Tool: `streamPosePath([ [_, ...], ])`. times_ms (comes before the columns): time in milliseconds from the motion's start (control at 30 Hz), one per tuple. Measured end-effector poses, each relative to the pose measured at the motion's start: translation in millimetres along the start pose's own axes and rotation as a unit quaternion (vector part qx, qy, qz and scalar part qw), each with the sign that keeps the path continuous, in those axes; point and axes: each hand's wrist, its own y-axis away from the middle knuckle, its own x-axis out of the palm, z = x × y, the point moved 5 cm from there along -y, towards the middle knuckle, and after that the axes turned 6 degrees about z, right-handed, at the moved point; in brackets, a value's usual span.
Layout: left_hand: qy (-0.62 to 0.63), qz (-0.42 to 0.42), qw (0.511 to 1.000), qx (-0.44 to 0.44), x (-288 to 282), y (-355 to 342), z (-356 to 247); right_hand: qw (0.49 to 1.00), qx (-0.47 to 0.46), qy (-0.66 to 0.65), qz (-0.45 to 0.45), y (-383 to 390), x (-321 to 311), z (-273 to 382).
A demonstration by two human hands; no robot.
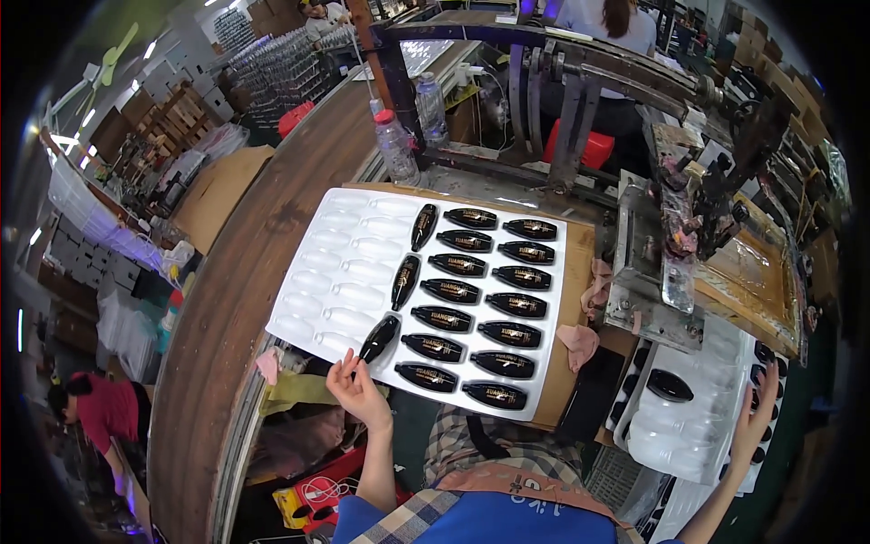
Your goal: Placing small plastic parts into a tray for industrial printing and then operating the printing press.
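A white moulded tray [313, 263] lies in front of me on a cardboard sheet. Two columns of glossy black bottle-shaped pieces [457, 264] with gold print fill its right side. Left of them, three more pieces sit more steeply turned, and clear-white hollows show beyond. My left hand [358, 392] is at the tray's near edge, fingertips closed at the lower end of the nearest turned piece [379, 338]. Far to the right, my right hand [759, 417] stretches its fingers along black pieces at the edge of a second white tray [675, 435]. One black piece [670, 385] lies on that tray.
A printing-type machine with a metal head [657, 299] and framed screen [752, 272] stands at the right. A brown wooden surface [245, 272] curves along the left. Plastic bottles [394, 150] stand behind the tray. Pink cloths [578, 344] lie beside the cardboard [573, 313]. Other people are nearby.
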Motion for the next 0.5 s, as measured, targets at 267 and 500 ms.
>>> streamPosePath([
  [267,-0.042,0.036,0.998,-0.023,-0.5,25.4,24.3,0.893,0.258,0.367,0.039,75.7,-68.8,-195.0],
  [500,-0.214,0.045,0.972,0.09,-3.5,21.2,-7.6,0.925,0.296,0.214,0.106,107.7,-85.6,-272.9],
])
